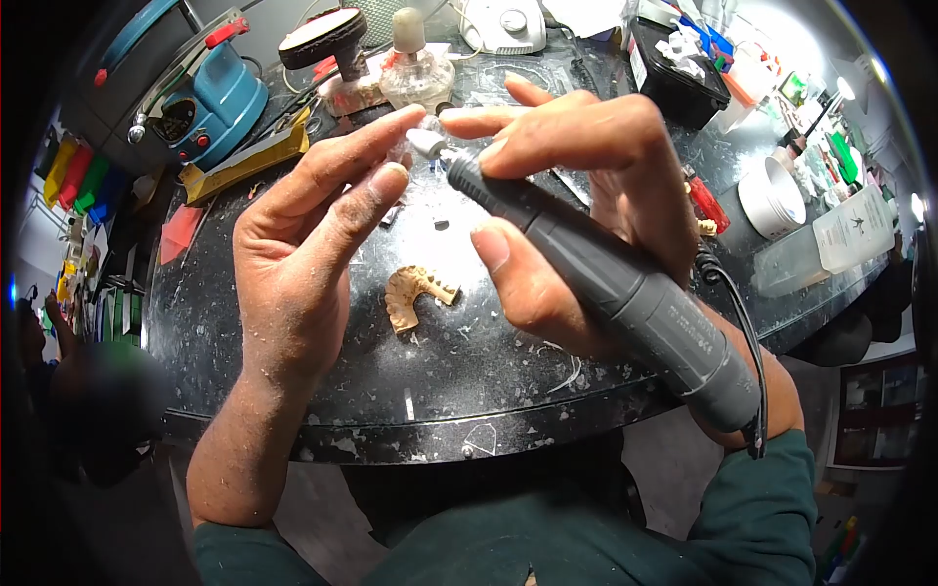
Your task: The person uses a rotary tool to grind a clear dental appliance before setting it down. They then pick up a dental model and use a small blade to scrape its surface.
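Note:
My right hand (pixel 576 195) is wrapped round a dark grey rotary handpiece (pixel 635 303), its cable trailing at the rear end. A pale, whitish bit (pixel 425 143) sits at the handpiece's tip, beside the fingertips of my left hand (pixel 313 225). Thumb and fingers of my left hand are pinched round a small translucent piece (pixel 399 148), mostly hidden between them. Below the hands, a cream-coloured dental arch model (pixel 415 293) lies on the dusty black table (pixel 322 391). Fine dust coats my left hand and forearm.
A blue machine (pixel 220 103) stands back left, near a yellow-edged tray (pixel 244 156). Behind the hands are a glass burner (pixel 415 73) and a white device (pixel 503 24). At right are a black bin (pixel 674 83), a white tub (pixel 772 198) and a clear bottle (pixel 826 247).

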Motion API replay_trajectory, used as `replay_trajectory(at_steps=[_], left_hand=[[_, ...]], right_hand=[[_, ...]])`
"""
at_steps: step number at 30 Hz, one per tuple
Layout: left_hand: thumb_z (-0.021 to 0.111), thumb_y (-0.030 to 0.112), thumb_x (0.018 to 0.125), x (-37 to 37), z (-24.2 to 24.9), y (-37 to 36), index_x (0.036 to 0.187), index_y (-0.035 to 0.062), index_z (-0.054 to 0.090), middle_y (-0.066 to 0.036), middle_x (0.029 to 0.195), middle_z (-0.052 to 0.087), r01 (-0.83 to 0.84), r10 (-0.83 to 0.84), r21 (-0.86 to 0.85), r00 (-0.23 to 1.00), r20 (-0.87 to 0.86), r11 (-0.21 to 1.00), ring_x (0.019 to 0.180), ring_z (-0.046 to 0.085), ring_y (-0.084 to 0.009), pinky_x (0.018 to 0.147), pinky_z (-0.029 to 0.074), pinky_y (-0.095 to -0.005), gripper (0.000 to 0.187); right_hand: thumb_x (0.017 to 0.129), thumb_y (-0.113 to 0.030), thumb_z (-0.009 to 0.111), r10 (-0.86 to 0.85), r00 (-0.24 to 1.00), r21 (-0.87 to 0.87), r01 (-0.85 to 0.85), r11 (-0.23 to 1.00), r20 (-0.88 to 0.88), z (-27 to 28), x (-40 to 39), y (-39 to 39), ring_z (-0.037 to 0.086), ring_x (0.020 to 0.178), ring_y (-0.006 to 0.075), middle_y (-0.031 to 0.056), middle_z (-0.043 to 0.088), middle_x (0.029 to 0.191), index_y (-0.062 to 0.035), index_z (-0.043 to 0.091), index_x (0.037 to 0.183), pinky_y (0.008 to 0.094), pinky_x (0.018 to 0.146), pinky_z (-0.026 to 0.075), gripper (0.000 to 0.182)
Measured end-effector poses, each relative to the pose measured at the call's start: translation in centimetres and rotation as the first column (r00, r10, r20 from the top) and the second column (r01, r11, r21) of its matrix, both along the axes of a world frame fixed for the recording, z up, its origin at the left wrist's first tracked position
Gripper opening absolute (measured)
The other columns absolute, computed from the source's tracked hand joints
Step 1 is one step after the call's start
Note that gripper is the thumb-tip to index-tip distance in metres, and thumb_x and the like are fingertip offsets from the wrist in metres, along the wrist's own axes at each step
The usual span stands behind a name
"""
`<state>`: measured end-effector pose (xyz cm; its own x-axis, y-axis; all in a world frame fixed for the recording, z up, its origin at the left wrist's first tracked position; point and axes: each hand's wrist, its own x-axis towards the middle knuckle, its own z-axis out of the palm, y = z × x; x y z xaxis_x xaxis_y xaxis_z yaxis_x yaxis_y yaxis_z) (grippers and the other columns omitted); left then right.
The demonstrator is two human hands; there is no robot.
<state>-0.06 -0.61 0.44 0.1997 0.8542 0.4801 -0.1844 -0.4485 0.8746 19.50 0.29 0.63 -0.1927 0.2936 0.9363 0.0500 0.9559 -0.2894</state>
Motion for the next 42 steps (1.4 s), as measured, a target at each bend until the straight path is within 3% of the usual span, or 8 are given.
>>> replay_trajectory(at_steps=[3, 4, 7, 12, 22, 27, 31, 42], left_hand=[[0.064, 0.005, 0.090, 0.0, 0.1, 0.0, 0.121, 0.0022, 0.064, -0.011, 0.119, 0.065, 0.005, -0.004, 0.035, 1.000, -0.016, 0.999, 0.110, 0.060, -0.0144, 0.096, 0.047, -0.0278, 0.031], [0.062, 0.005, 0.091, -0.2, 0.2, -0.1, 0.123, -0.0005, 0.062, -0.013, 0.124, 0.062, -0.001, 0.004, 0.040, 0.997, -0.075, 0.999, 0.115, 0.057, -0.0170, 0.101, 0.043, -0.0311, 0.033], [0.060, 0.005, 0.091, -0.3, 0.2, -0.2, 0.124, -0.0030, 0.060, -0.015, 0.127, 0.060, 0.000, 0.011, 0.067, 0.987, -0.163, 0.998, 0.121, 0.055, -0.0193, 0.106, 0.040, -0.0338, 0.034], [0.061, 0.008, 0.091, 0.1, 0.3, -0.6, 0.123, -0.0023, 0.061, -0.013, 0.120, 0.064, 0.057, -0.058, -0.008, 0.987, -0.151, 0.998, 0.111, 0.060, -0.0180, 0.101, 0.044, -0.0318, 0.033], [0.065, 0.013, 0.087, -0.3, 0.9, -0.1, 0.128, -0.0094, 0.051, -0.020, 0.117, 0.063, 0.265, -0.237, -0.434, 0.964, 0.120, 0.861, 0.101, 0.067, -0.0243, 0.092, 0.054, -0.0416, 0.049], [0.064, 0.012, 0.088, -0.4, 0.9, 0.1, 0.133, -0.0109, 0.043, -0.022, 0.117, 0.062, 0.303, -0.205, -0.417, 0.942, 0.264, 0.857, 0.104, 0.066, -0.0254, 0.092, 0.056, -0.0391, 0.054], [0.063, 0.010, 0.089, -0.7, 0.8, 0.1, 0.133, -0.0109, 0.043, -0.024, 0.117, 0.062, 0.300, -0.202, -0.402, 0.942, 0.270, 0.865, 0.106, 0.065, -0.0260, 0.093, 0.056, -0.0395, 0.053], [0.062, 0.010, 0.090, -0.4, 0.5, 0.1, 0.130, -0.0091, 0.048, -0.021, 0.118, 0.062, 0.225, -0.152, -0.385, 0.966, 0.209, 0.895, 0.106, 0.065, -0.0245, 0.093, 0.055, -0.0373, 0.046]], right_hand=[[0.070, -0.004, 0.076, 0.009, 0.999, -0.053, -0.007, 0.999, 0.032, 0.1, 0.5, 0.0, 0.064, 0.079, 0.0153, 0.0109, 0.062, 0.087, 0.0028, 0.056, 0.100, 0.0268, 0.073, 0.053, 0.037], [0.085, -0.008, 0.065, -0.019, 0.989, -0.110, 0.035, 0.993, 0.147, 0.4, 1.2, -0.4, 0.066, 0.101, 0.0256, 0.0109, 0.059, 0.101, -0.0028, 0.042, 0.116, 0.0481, 0.102, 0.040, 0.038], [0.089, -0.002, 0.064, 0.000, 0.998, -0.093, 0.005, 0.996, 0.059, 0.4, 1.0, 0.6, 0.065, 0.095, 0.0200, 0.0141, 0.061, 0.109, 0.0003, 0.042, 0.125, 0.0300, 0.082, 0.054, 0.043], [0.083, 0.003, 0.070, -0.081, 0.995, 0.050, 0.078, 0.996, 0.063, -0.1, 0.5, 1.0, 0.065, 0.091, 0.0159, 0.0101, 0.063, 0.103, 0.0009, 0.053, 0.119, 0.0275, 0.080, 0.053, 0.041], [0.085, 0.005, 0.068, -0.067, 0.998, -0.340, 0.059, 0.939, -0.012, 0.4, 0.6, -0.1, 0.062, 0.091, 0.0093, 0.0044, 0.064, 0.095, -0.0056, 0.059, 0.117, 0.0219, 0.082, 0.050, 0.035], [0.091, -0.017, 0.059, -0.356, 0.881, -0.077, 0.396, 0.915, 0.312, 1.8, 2.2, -0.7, 0.058, 0.096, 0.0121, 0.0075, 0.062, 0.106, -0.0051, 0.058, 0.124, 0.0260, 0.086, 0.046, 0.035], [0.088, -0.011, 0.060, -0.127, 0.987, -0.257, 0.147, 0.955, 0.094, 0.6, 0.8, -0.6, 0.060, 0.097, 0.0146, 0.0103, 0.061, 0.106, -0.0016, 0.051, 0.124, 0.0276, 0.085, 0.048, 0.038], [0.081, 0.003, 0.061, -0.056, 0.989, -0.179, 0.080, 0.981, 0.134, -0.2, 0.5, -0.4, 0.062, 0.108, 0.0209, 0.0144, 0.059, 0.108, 0.0030, 0.050, 0.113, 0.0351, 0.097, 0.048, 0.034]])
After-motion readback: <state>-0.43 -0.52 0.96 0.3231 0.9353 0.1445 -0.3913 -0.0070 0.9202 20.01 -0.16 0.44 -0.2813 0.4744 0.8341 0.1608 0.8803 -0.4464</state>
